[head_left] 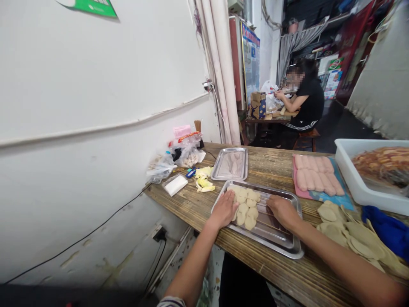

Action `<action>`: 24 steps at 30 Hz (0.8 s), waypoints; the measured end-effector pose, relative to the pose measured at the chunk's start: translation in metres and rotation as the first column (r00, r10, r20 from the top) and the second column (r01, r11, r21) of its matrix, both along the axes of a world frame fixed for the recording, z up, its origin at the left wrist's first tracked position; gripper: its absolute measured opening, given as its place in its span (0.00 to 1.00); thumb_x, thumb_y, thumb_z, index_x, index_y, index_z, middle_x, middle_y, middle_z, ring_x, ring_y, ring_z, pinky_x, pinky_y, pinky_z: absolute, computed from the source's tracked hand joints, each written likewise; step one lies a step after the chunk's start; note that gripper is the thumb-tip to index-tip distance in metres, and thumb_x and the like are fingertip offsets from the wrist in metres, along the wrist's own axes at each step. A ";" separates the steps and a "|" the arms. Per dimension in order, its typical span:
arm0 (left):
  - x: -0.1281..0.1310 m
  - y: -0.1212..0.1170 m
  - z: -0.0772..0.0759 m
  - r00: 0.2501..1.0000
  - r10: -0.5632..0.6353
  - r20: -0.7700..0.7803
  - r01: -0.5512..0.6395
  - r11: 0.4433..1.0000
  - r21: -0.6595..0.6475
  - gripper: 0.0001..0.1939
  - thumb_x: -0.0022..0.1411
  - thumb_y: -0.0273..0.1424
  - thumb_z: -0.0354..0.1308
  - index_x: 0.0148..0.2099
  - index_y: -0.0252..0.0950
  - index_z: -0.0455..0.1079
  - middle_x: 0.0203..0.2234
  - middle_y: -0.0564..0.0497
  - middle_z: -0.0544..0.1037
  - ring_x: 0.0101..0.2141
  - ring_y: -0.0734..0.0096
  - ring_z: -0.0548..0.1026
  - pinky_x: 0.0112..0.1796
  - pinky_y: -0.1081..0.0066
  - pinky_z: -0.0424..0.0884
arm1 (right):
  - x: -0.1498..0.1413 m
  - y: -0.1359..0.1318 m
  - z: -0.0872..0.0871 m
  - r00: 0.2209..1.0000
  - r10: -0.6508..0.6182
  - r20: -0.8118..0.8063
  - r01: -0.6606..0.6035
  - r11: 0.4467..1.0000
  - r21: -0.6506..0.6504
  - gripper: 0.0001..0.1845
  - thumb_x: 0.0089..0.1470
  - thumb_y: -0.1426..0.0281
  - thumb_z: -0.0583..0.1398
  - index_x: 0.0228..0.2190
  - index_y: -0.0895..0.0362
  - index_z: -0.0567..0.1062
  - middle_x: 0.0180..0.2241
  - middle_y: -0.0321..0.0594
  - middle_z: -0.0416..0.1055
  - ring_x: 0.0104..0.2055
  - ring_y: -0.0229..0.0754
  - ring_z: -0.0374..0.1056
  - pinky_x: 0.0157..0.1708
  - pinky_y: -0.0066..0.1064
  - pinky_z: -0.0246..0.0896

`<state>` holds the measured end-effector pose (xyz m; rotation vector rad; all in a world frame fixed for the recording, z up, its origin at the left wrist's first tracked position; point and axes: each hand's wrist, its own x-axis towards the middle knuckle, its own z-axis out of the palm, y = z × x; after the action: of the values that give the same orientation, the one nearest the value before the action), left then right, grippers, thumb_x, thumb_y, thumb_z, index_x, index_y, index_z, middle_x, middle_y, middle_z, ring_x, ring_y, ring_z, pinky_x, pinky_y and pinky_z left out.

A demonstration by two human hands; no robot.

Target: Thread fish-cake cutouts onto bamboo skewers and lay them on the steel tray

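A metal tray [295,251] lies in front of me on the wooden table, with pale, rounded food slices [251,215] threaded on thin wooden skewers [271,225]. My left hand [225,208] rests flat on the slices at the tray's left side, fingers stretched out. Over the right half of the tray, my right hand [283,212] is closed around the bare end of a skewer; its fingertips are partly hidden. More loose pale slices [354,234] are piled on the table near my right forearm.
Behind stands a smaller metal tray [230,164] holding pinkish pieces. To the right are pink sausage-like rolls [316,174], a white bin [354,187] and a blue cloth [385,230]. Plastic bags [190,155] and yellow leaves [204,184] lie left. Another person [305,96] sits farther back.
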<state>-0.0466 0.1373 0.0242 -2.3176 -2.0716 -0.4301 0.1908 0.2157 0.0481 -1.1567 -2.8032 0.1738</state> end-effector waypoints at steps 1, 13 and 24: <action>0.000 0.000 0.000 1.000 -0.001 0.001 0.001 1.000 -0.004 0.29 0.64 0.41 0.34 0.60 0.25 0.51 0.57 0.36 0.58 0.59 0.61 0.54 0.57 0.56 0.51 | -0.001 0.000 0.000 1.000 -0.003 0.000 0.003 1.000 -0.002 0.13 0.57 0.67 0.56 0.43 0.59 0.70 0.43 0.41 0.70 0.39 0.40 0.69 0.37 0.38 0.66; -0.002 0.001 -0.004 1.000 -0.026 -0.016 0.025 0.999 -0.042 0.30 0.64 0.42 0.35 0.61 0.25 0.49 0.58 0.34 0.56 0.59 0.60 0.52 0.57 0.56 0.51 | -0.008 -0.009 0.002 0.995 -0.086 -0.049 0.087 0.996 0.012 0.14 0.57 0.67 0.56 0.45 0.59 0.69 0.44 0.41 0.69 0.40 0.41 0.69 0.37 0.39 0.66; 0.044 -0.017 0.035 0.985 -0.160 -0.071 0.168 0.976 0.140 0.26 0.64 0.38 0.39 0.62 0.35 0.47 0.60 0.41 0.54 0.61 0.62 0.47 0.57 0.51 0.48 | 0.115 -0.058 0.076 0.956 -0.234 -0.175 0.262 0.953 0.154 0.11 0.57 0.71 0.52 0.30 0.56 0.75 0.34 0.42 0.73 0.38 0.43 0.66 0.37 0.31 0.58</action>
<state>-0.0031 0.1202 0.0596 -2.3919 -1.7658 -0.4907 0.3056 0.1572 0.1241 -1.3733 -2.4549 -0.0057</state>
